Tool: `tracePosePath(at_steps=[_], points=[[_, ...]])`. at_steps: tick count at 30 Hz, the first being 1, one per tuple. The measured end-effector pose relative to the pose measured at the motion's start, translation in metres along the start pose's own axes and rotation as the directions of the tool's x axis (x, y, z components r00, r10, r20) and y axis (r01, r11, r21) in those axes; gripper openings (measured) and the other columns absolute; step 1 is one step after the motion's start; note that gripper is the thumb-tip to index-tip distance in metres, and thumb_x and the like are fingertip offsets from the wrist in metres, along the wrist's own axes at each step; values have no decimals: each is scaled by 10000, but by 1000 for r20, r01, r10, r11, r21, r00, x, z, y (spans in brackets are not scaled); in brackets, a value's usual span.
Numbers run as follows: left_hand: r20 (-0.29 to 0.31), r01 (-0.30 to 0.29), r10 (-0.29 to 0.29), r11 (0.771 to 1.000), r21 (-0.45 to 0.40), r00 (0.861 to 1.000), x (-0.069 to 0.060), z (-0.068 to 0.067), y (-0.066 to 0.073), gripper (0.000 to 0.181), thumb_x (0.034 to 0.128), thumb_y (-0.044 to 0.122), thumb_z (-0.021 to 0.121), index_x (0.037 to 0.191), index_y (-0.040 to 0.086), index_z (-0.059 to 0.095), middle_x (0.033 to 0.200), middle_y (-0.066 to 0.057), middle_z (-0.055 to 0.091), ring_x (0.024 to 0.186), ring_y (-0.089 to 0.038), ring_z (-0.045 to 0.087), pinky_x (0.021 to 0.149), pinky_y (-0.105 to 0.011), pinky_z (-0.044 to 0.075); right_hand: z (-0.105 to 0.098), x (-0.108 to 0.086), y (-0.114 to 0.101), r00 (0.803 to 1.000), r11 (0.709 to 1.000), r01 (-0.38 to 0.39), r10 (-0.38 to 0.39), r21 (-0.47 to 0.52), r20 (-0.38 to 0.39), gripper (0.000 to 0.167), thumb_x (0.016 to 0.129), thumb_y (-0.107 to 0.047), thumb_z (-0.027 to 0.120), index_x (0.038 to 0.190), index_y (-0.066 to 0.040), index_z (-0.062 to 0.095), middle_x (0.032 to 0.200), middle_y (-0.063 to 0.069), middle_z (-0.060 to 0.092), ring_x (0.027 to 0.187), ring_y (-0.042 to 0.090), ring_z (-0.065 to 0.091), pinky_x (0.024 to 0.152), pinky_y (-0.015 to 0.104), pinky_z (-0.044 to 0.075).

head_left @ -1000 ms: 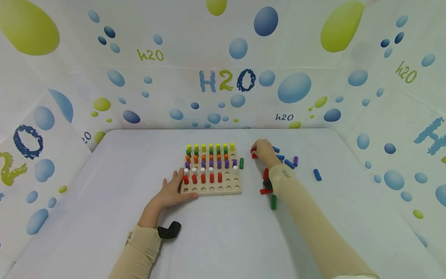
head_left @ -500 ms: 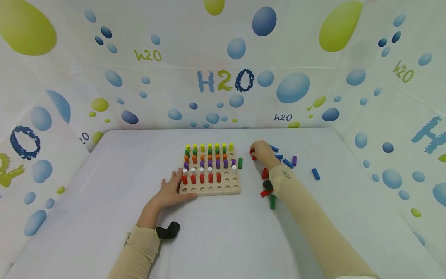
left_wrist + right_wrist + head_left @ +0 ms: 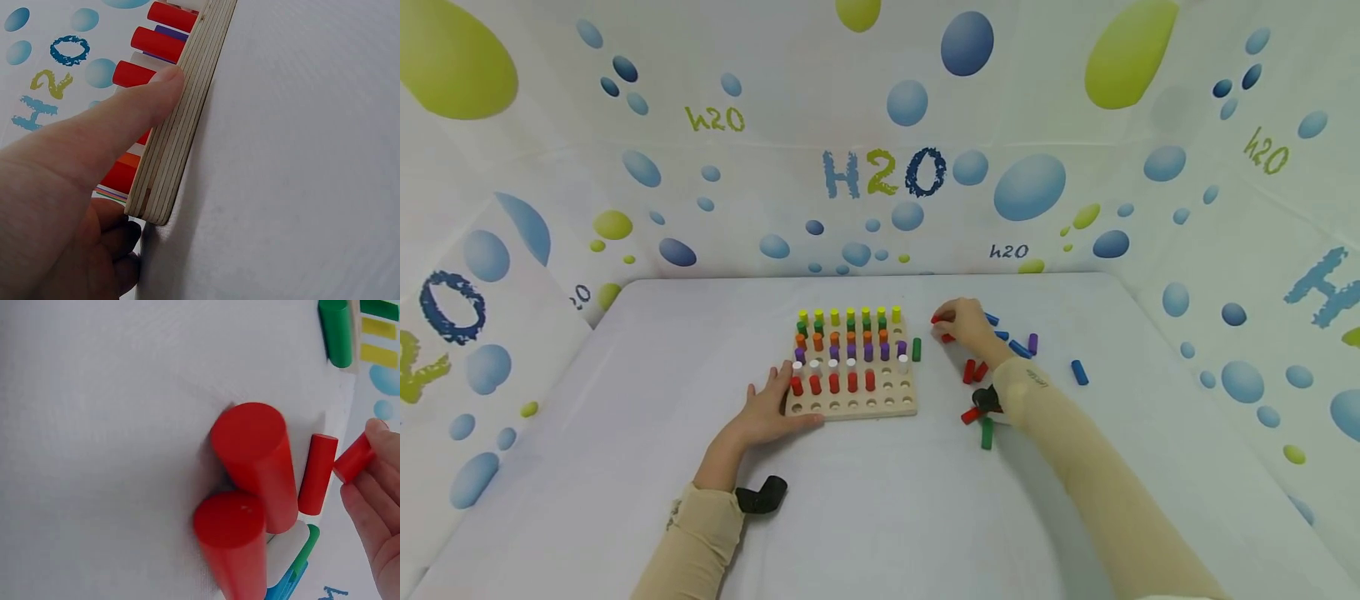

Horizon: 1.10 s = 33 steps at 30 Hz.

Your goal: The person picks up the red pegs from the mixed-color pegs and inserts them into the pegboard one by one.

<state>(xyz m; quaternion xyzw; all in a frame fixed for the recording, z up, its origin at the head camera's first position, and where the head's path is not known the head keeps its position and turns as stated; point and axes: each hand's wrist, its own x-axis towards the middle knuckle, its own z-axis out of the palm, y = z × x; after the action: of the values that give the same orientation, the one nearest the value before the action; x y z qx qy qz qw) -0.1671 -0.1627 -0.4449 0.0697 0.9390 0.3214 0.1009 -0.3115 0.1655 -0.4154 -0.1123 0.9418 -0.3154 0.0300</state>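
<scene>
My left hand (image 3: 767,408) rests at the near left corner of a wooden pegboard (image 3: 868,408). Its thumb lies along the front edge, as the left wrist view shows, and its index finger touches the left side. Upright pegs stand in rows by colour: yellow, green, orange, purple, white and several red pegs (image 3: 834,383) nearest me. Right of the board, my right hand (image 3: 967,325) pinches a red peg (image 3: 355,457) between thumb and fingers, just above the table. Another red peg (image 3: 318,475) lies on the table close to that hand.
A green peg (image 3: 917,349) lies by the board's right side, and another green peg (image 3: 987,433) lies nearer me. Loose red pegs (image 3: 969,372), several blue pegs (image 3: 1079,372) and a purple peg (image 3: 1033,344) are scattered at the right. A printed cloth hangs behind the table.
My right hand has picked a red peg up from the loose ones and shifted slightly left with it. The left hand stays at the board's corner.
</scene>
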Motion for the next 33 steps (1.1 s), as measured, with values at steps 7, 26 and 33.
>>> tracePosePath(at_steps=[7,26,33], points=[[5,1,-1,1000,-9,1000,0,0,0,1130,716,561,683,1453,-8,42,1500,-218,80,1378,-343,-32,1053,-539,-122,-1,-3,0,998,980,-42,51,194,-42,245,864,-175,641,1079,-60,639,1064,104,642,950,221,602,825,309,506],[5,4,-4,1000,-13,1000,0,0,0,1141,711,573,680,1456,2,32,1502,-213,81,1380,-337,-34,1053,-535,-126,-5,-33,-28,1000,866,-21,19,500,8,303,853,-235,656,1101,-65,618,1079,113,645,935,235,568,843,453,471],[9,6,-6,1000,-12,1000,1,1,-2,1141,711,581,674,1457,4,32,1504,-209,69,1380,-332,-44,1052,-531,-134,-3,-48,-38,999,853,-31,4,522,52,301,847,-216,664,1099,-58,614,1081,101,647,1004,202,594,919,353,452]])
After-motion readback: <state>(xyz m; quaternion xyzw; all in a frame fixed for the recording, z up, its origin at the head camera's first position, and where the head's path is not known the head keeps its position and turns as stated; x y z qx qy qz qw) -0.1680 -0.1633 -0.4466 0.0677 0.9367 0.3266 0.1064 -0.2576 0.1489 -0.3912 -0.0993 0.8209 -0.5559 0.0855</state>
